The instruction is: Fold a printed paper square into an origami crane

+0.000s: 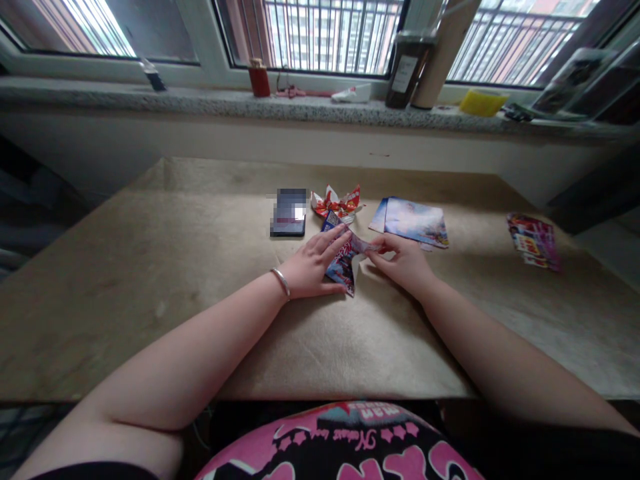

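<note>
A printed, partly folded sheet of paper [344, 263] lies on the tan table [150, 267] in front of me. My left hand [313, 263] rests flat on its left part, fingers stretched out and pressing it down; a silver bangle circles that wrist. My right hand [403, 260] pinches the sheet's right flap between thumb and fingers. Just beyond the sheet sits a finished red-and-white folded paper shape [337, 202].
A dark phone [289, 213] lies left of the folded shape. A stack of picture sheets [413, 223] lies to the right, more colourful sheets [534, 241] at far right. The windowsill holds a red cup [259, 79], a dark jar [407, 70] and a yellow object [483, 102].
</note>
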Demonstrator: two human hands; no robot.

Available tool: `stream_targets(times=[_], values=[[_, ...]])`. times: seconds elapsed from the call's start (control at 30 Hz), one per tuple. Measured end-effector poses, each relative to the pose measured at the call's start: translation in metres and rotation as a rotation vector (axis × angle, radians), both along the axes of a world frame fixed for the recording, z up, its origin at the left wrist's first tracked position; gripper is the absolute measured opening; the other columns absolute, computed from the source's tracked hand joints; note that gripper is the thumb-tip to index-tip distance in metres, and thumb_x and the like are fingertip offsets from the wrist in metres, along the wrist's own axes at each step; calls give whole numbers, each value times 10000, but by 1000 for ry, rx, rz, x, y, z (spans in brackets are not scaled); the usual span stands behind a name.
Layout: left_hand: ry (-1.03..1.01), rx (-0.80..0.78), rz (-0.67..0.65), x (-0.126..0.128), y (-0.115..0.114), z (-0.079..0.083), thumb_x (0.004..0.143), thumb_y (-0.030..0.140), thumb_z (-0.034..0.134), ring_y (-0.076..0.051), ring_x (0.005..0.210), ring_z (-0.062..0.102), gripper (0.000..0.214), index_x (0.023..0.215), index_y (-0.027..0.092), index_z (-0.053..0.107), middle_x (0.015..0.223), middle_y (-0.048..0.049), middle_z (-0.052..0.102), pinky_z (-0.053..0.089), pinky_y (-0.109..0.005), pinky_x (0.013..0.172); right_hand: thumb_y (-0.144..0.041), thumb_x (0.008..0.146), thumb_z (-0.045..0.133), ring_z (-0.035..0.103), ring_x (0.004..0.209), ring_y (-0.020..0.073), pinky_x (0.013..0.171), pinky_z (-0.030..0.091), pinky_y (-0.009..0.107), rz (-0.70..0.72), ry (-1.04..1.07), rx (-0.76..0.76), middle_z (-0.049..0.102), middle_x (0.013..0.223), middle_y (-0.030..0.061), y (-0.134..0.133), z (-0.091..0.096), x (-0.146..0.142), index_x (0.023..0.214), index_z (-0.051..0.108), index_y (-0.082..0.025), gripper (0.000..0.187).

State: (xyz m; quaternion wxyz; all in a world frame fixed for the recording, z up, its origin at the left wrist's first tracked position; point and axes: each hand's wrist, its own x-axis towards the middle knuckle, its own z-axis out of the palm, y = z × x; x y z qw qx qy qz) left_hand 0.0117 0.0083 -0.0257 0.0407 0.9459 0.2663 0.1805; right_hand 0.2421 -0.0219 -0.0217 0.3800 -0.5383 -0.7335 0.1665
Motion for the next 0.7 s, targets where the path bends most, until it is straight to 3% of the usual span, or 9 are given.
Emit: stream_targets(times=[0.2,0.33,0.7], values=[[24,191,-26,2,-1,5,736,636,598,-297,1369,258,944,1441,128,229,1494,-187,245,237,-418,1125,-299,784,580,594,668,149,619,464,278,78,-54,67,683,753,28,-1,2,0,805,655,-197,128],[-6,284,-17,1,-1,8,759,611,592,-289,1367,254,874,1439,175,260,1473,-130,320,138,-452,1160,-307,790,590,592,675,151,636,474,285,124,-80,122,679,761,34,0,0,2,811,661,-203,128],[-11,309,-6,0,-1,9,797,575,568,-278,1343,299,768,1427,232,293,1364,-98,434,79,-498,1176,-343,797,596,635,718,160,688,511,306,203,-33,85,709,820,41,-4,5,-1,799,669,-213,150]])
